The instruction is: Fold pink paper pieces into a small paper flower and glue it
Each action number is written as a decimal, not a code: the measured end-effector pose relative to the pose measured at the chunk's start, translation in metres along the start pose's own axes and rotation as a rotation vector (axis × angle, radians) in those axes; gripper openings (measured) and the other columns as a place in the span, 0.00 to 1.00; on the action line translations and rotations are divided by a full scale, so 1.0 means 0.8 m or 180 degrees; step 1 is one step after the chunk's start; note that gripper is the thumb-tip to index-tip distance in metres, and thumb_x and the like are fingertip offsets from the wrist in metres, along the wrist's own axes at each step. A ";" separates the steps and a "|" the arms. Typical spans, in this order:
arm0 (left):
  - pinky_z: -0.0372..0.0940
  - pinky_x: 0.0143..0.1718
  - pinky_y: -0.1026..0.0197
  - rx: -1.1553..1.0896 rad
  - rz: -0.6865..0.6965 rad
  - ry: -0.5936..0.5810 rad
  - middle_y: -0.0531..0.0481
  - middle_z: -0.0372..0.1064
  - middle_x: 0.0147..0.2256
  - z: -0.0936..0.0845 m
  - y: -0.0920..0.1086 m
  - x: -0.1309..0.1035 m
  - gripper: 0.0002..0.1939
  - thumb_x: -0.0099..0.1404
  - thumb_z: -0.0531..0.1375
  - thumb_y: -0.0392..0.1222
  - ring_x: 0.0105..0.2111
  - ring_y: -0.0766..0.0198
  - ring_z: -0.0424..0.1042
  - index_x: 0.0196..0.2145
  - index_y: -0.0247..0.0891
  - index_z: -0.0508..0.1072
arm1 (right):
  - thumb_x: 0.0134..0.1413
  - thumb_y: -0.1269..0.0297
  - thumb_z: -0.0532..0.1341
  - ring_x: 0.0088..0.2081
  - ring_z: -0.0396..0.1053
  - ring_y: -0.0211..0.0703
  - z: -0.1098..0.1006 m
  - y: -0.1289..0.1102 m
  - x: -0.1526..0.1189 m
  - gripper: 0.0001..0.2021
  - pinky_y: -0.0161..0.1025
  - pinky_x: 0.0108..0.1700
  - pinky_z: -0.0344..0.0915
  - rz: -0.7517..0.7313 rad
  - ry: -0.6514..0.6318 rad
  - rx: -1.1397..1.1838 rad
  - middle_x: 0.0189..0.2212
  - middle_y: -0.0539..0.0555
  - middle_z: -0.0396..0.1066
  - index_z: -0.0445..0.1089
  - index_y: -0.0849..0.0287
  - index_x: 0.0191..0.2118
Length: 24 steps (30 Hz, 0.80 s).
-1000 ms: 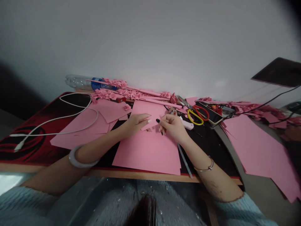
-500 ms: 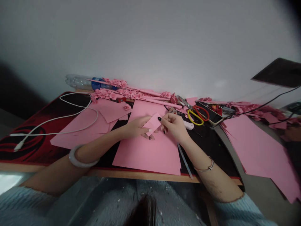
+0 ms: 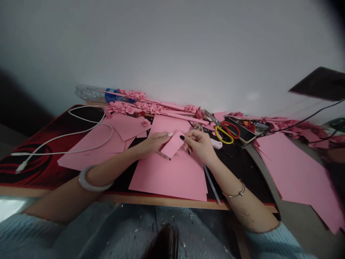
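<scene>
A small folded piece of pink paper [image 3: 173,144] is held between both hands, above a stack of larger pink sheets [image 3: 169,176]. My left hand [image 3: 153,144] grips its left side, thumb along the upper left edge and fingers beneath. At the upper right corner, my right hand [image 3: 198,144] pinches the paper between thumb and fingers. Part of the left fingers is hidden under the piece. Just beyond the right hand lie a white tool handle [image 3: 216,143] and scissors with one yellow and one red handle loop [image 3: 224,133].
Pink paper flowers [image 3: 153,108] line the wall beside a plastic bottle [image 3: 90,93]. A white cable [image 3: 58,138] loops over pink sheets at left. A phone [image 3: 246,135] lies behind the scissors. A clear stick [image 3: 212,184] rests near the front edge. More pink sheets [image 3: 299,172] are at right.
My left thumb has shifted from across the small paper up to its upper left edge, uncovering more of its face. The right hand keeps its pinch at the corner.
</scene>
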<state>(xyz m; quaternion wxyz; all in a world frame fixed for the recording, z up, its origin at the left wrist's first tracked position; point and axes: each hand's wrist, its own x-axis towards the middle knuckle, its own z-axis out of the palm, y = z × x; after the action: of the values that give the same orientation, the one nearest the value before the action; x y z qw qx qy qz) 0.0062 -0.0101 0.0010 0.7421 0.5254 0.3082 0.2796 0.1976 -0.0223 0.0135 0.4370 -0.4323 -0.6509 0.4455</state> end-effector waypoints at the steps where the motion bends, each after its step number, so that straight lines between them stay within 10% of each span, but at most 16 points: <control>1: 0.69 0.29 0.55 -0.0042 -0.0017 -0.0027 0.35 0.71 0.41 0.000 0.000 0.000 0.24 0.61 0.51 0.54 0.35 0.53 0.74 0.49 0.35 0.64 | 0.50 0.60 0.59 0.12 0.58 0.30 0.000 0.000 0.000 0.10 0.28 0.14 0.54 -0.0001 -0.0026 0.0017 0.14 0.46 0.65 0.64 0.62 0.25; 24: 0.61 0.21 0.68 0.1595 0.0778 0.0249 0.49 0.68 0.27 0.010 0.005 -0.002 0.12 0.58 0.57 0.45 0.23 0.67 0.69 0.33 0.33 0.71 | 0.50 0.55 0.58 0.16 0.66 0.33 0.003 0.000 0.002 0.14 0.30 0.18 0.62 0.0329 -0.0386 0.0682 0.18 0.50 0.69 0.63 0.62 0.33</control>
<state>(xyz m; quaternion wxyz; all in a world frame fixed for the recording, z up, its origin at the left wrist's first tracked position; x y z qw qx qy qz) 0.0111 -0.0149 0.0072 0.5373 0.7146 0.3305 0.3022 0.1950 -0.0214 0.0130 0.4170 -0.3884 -0.6017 0.5596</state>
